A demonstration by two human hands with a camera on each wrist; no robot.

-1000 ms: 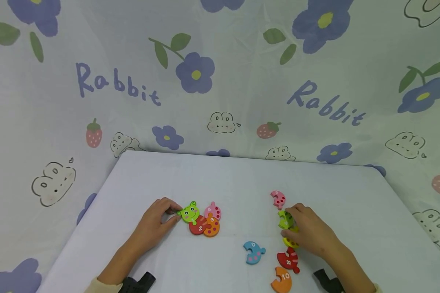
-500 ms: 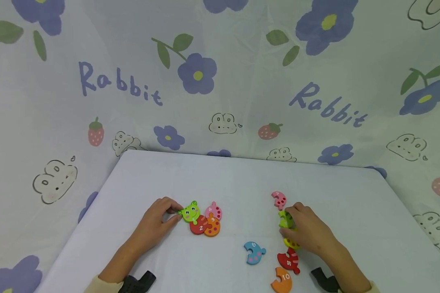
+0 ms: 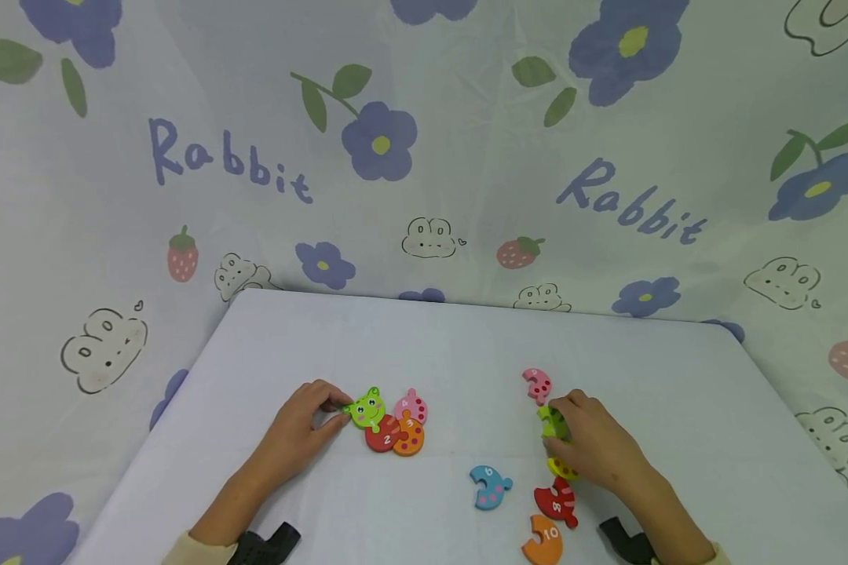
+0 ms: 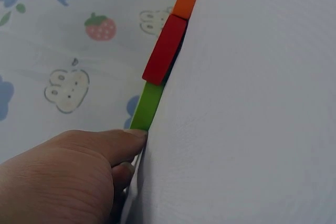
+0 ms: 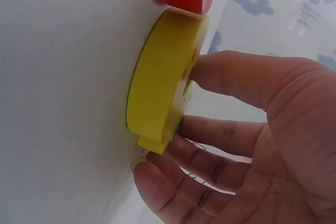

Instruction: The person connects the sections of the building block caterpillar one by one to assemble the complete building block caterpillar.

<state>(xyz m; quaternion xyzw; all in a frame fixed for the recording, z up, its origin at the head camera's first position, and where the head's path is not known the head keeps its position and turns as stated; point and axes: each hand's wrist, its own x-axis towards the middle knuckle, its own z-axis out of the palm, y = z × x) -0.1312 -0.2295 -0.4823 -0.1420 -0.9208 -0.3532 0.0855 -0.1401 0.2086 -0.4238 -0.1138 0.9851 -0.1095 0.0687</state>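
Note:
In the head view my left hand pinches the ear of a green animal-head puzzle piece between thumb and finger. Joined to that head are a red piece numbered 2, an orange piece numbered 3 and a pink piece numbered 4. On the right, my right hand holds a light-green puzzle piece between thumb and fingers, partly covering it. A yellow piece lies just under the thumb, its far part hidden in the head view.
Near the right hand lie a pink piece, a red piece numbered 8, an orange piece numbered 10 and a blue piece numbered 6. The white tabletop ends at a patterned cloth behind.
The light-green piece has shifted slightly to the right under my right hand, whose thumb has moved a little. My left hand and the joined pieces stay where they were.

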